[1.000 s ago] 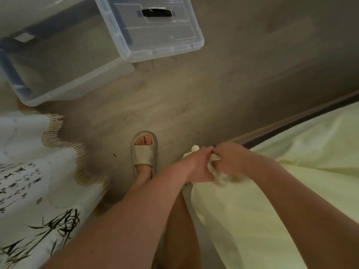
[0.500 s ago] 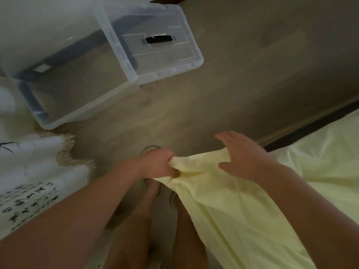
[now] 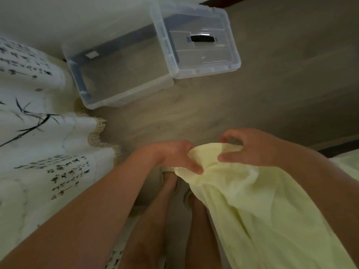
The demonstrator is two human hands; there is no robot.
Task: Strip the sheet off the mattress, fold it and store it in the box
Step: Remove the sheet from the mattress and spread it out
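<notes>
While the left hand (image 3: 174, 156) pinches the pale yellow sheet (image 3: 262, 210) at its bunched edge, the right hand (image 3: 254, 148) curls its fingers (image 3: 233, 133) over that edge just beside. The sheet hangs away to the back-right, and the open clear box (image 3: 126, 97) sits ahead-left, nearer the left hand.

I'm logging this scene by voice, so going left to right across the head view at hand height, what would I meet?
First the printed white cloth → left hand → right hand. The yellow sheet, gripped by both hands, spans too wide to place.
</notes>
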